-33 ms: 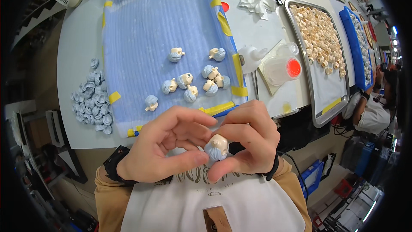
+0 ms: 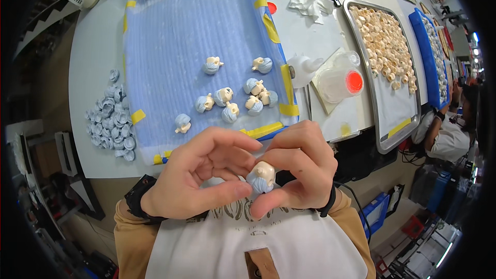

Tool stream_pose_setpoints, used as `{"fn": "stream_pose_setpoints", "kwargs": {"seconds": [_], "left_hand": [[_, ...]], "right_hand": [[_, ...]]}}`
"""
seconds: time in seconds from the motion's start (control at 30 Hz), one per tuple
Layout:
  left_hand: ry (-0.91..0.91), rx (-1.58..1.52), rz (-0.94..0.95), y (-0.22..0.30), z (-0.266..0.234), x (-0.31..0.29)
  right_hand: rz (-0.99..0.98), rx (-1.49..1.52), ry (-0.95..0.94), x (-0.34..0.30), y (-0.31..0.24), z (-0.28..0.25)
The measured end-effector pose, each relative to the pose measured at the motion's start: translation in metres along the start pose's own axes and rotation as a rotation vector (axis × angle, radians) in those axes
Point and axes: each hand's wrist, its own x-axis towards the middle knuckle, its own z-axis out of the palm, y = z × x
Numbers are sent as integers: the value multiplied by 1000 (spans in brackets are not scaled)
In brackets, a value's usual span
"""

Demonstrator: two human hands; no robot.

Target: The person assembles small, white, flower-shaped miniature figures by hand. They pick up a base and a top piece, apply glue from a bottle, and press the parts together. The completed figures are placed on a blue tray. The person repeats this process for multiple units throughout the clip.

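A small doll head [image 2: 262, 175], with a beige face part and a pale blue hair part, is held in front of my chest. My right hand [image 2: 302, 168] pinches it between thumb and fingers. On its other side my left hand [image 2: 206, 170] is curled, thumb and fingertips against the head. Just beyond my hands is a shallow blue tray [image 2: 165, 36] with a translucent sheet taped over it in yellow. Several similar doll heads [image 2: 230, 112] lie scattered on it. Left of the tray, blue hair pieces [image 2: 108, 121] are heaped on the table.
To the right stand a clear bottle with a red opening [image 2: 336, 83] and a white bottle [image 2: 304, 70]. Crumpled tissue [image 2: 309, 1] lies farther back. A metal tray [image 2: 380, 124] holds many beige parts, beside a blue bin [image 2: 431, 57]. A co-worker [image 2: 449, 137] is at far right.
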Motion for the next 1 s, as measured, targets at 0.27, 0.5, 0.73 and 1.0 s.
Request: {"fn": "stream_pose_setpoints", "kwargs": {"seconds": [0.27, 0.5, 0.73, 1.0], "left_hand": [[5, -106, -37, -2, 1, 2], [7, -105, -55, -6, 0, 3], [56, -127, -20, -4, 4, 4], [-8, -150, 124, -16, -5, 0]], "right_hand": [[7, -3, -29, 1, 0, -1], [18, 12, -54, 0, 3, -2], [-54, -125, 27, 0, 2, 3], [-21, -6, -81, -5, -7, -16]]}}
